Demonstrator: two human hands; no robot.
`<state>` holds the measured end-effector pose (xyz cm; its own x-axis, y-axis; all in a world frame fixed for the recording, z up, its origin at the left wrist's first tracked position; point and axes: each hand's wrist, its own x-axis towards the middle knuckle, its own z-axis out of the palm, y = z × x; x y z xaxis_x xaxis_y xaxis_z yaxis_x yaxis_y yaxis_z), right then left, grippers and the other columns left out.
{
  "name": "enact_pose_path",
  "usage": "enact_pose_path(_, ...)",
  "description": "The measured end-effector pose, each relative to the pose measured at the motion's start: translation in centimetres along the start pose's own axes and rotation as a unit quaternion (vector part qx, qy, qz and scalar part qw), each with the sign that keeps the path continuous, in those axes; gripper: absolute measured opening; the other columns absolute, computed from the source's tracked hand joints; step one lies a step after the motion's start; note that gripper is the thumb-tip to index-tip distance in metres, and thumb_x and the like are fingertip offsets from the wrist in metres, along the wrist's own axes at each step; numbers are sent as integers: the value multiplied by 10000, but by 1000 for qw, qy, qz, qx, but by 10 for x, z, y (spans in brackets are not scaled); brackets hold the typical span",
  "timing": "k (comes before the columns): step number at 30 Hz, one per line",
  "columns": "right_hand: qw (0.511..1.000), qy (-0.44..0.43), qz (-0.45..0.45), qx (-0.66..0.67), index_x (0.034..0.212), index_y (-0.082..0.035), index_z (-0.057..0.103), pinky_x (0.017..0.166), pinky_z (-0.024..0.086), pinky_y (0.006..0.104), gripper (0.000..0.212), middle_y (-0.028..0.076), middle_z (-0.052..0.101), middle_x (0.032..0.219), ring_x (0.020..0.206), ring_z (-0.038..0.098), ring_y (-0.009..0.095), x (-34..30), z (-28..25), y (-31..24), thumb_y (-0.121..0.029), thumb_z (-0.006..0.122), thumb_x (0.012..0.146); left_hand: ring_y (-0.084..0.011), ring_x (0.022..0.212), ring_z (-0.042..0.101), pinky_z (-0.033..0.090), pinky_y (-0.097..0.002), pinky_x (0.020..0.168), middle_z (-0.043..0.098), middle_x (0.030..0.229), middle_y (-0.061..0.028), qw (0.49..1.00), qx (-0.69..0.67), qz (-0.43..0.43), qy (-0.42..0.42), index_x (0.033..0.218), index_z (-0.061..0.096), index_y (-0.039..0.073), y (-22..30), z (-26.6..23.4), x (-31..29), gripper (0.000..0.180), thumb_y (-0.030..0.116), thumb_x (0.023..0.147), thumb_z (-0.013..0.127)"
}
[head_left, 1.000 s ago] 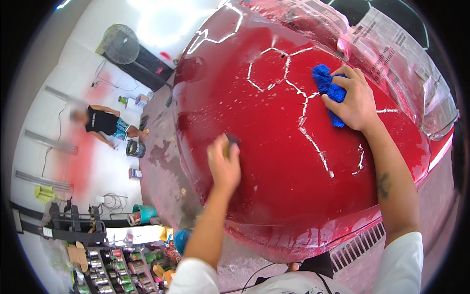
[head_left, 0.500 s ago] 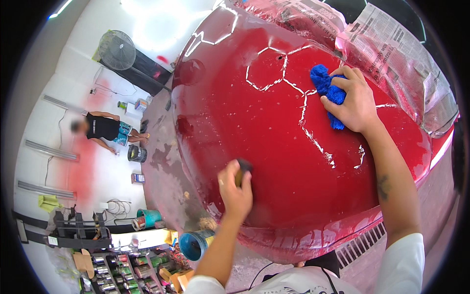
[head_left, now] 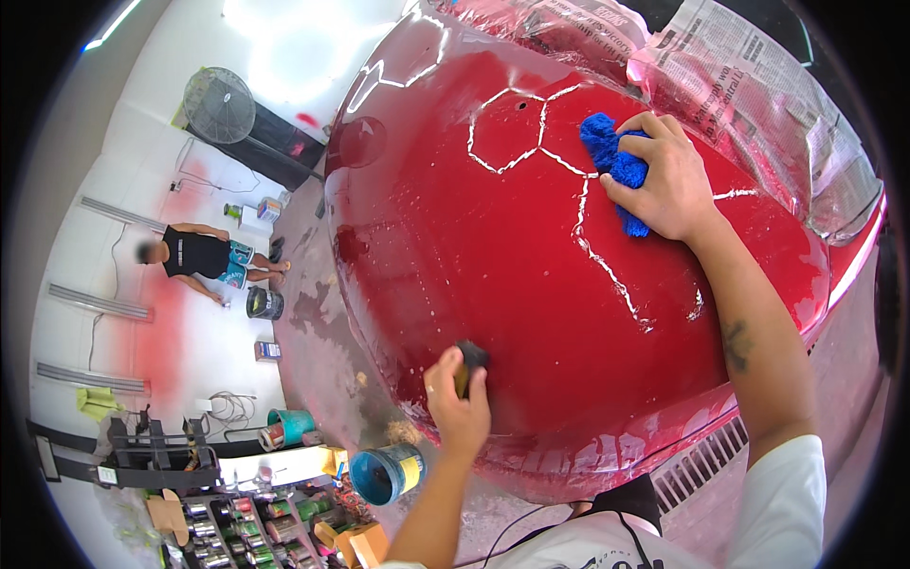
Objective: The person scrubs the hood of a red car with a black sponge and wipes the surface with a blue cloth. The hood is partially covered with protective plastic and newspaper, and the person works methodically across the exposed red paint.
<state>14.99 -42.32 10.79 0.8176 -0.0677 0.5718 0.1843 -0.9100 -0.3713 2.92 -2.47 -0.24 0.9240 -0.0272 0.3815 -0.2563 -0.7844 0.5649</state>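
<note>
- Hood [head_left: 531, 275], glossy red with pale specks and white reflections, spreads beneath both hands.
- Left hand [head_left: 459, 410] is over the hood's near left part, its fingers pinching a small dark block [head_left: 473, 356] between thumb and forefinger side.
- Right hand [head_left: 666, 180] is on the hood's far right part, fingers curled around a bunched blue cloth [head_left: 598, 140] that lies against the red surface.
- Newspaper [head_left: 716, 71] and clear plastic sheeting [head_left: 791, 175] cover the area along the hood's far right edge.
- Blue bucket [head_left: 409, 471] sits just left of the hood's near edge.
- Person in a black top [head_left: 197, 254] stands left of the hood, well apart from it.
</note>
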Motion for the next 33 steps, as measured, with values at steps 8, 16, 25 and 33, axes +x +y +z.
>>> enact_pose_path(8, 1000, -4, -19, 20, 1105, -37, 833, 1069, 558, 474, 414, 91, 706, 1290, 1207, 641, 332, 0, 14, -13, -355, 851, 839, -412, 1001, 778, 586, -489, 903, 799, 1093, -236, 998, 53, 9, 43, 1208, 706, 16, -62, 9, 248, 260, 179, 1017, 775)
enact_pose_path(16, 1000, -5, 21, 12, 1091, -57, 849, 1046, 576, 471, 404, 76, 703, 1284, 1200, 642, 324, -1, -3, 0, -357, 859, 821, -423, 1269, 665, 560, -496, 1090, 679, 1370, -266, 998, -1, 67, -21, 1448, 641, -5, 40, 8, 7, 497, 80, 981, 787)
enact_pose_path(25, 1000, -11, -1, 25, 1084, -72, 850, 1078, 557, 469, 400, 62, 704, 1281, 1217, 634, 323, 3, 12, -13, -379, 830, 828, -516, 1100, 717, 551, -577, 952, 757, 1182, -308, 995, 80, 27, 46, 1258, 693, -12, -14, 37, 232, 347, 222, 1014, 771)
enact_pose_path(33, 999, -19, 25, 14, 1090, -89, 857, 1114, 539, 477, 398, 61, 700, 1292, 1241, 631, 315, -3, -3, 7, -397, 822, 841, -450, 1244, 684, 554, -517, 1087, 690, 1313, -272, 998, 0, 63, -1, 1412, 661, -16, 24, 22, 40, 457, 130, 999, 791)
